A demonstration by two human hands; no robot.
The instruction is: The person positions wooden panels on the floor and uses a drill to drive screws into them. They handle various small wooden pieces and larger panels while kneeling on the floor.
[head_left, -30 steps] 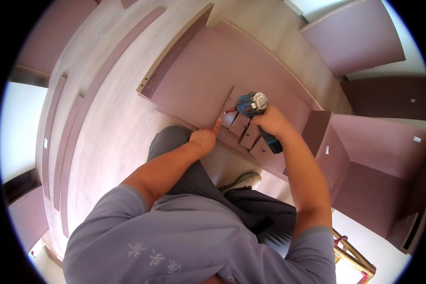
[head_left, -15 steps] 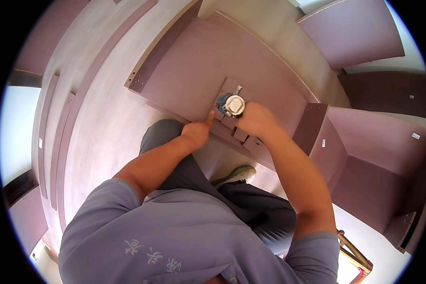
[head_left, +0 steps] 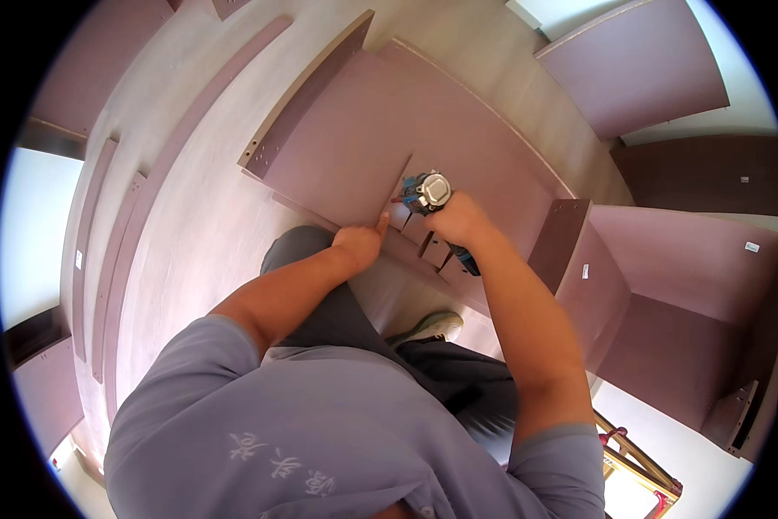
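Fingers: on right hand point(head_left: 458, 220), wrapped round drill point(head_left: 432, 191), frame centre; on left hand point(head_left: 358, 246), half-curled, index at board point(head_left: 398, 214) (cannot confirm hold).

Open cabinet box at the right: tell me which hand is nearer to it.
Right. The right hand, its grip around the power driver, is left of the open cabinet box; the left hand is farther left, past the power driver.

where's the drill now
In the head view, near centre, the drill is in the right hand, over the large mauve panel, right of the left hand.
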